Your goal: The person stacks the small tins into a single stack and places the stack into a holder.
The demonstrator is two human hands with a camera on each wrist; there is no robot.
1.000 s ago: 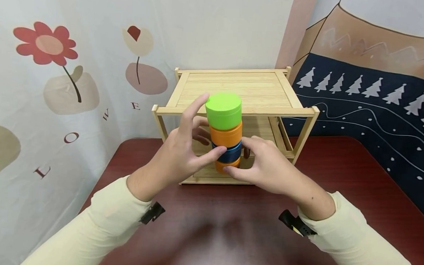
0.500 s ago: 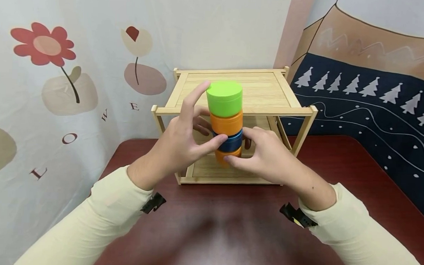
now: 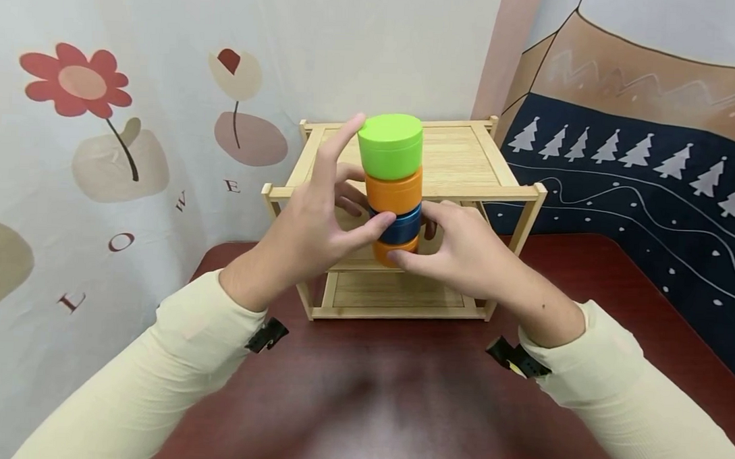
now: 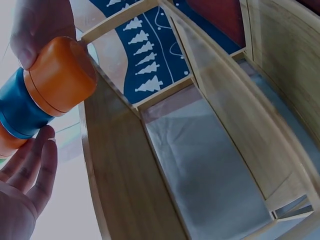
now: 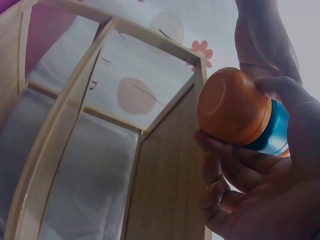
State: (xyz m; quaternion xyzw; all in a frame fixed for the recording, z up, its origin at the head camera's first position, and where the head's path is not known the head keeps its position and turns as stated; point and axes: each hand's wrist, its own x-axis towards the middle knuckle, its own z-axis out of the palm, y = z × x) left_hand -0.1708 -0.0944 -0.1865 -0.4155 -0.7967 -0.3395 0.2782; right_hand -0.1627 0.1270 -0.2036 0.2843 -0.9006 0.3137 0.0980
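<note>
A stack of round canisters is held upright in front of the wooden shelf rack (image 3: 449, 158). From the top it runs: light green canister (image 3: 390, 149), orange canister (image 3: 394, 194), dark blue section (image 3: 404, 229), lower orange canister (image 3: 385, 254). My left hand (image 3: 303, 220) grips the stack from the left, index fingertip by the green rim and thumb across the blue. Lower down, my right hand (image 3: 464, 250) pinches it from the right, thumb on the bottom orange piece. In the left wrist view the orange base (image 4: 62, 75) hangs in the air beside the rack's boards.
The rack has a top board, a middle shelf and a bottom shelf (image 3: 401, 298), joined by corner posts (image 3: 528, 221). It stands on a dark red table (image 3: 386, 379). A printed curtain (image 3: 185, 41) hangs behind and to the left, and a navy tree-pattern one (image 3: 636, 198) to the right.
Both hands have raised the stack, so its green top now overlaps the rack's top board and more of the bottom shelf shows. The grips look the same.
</note>
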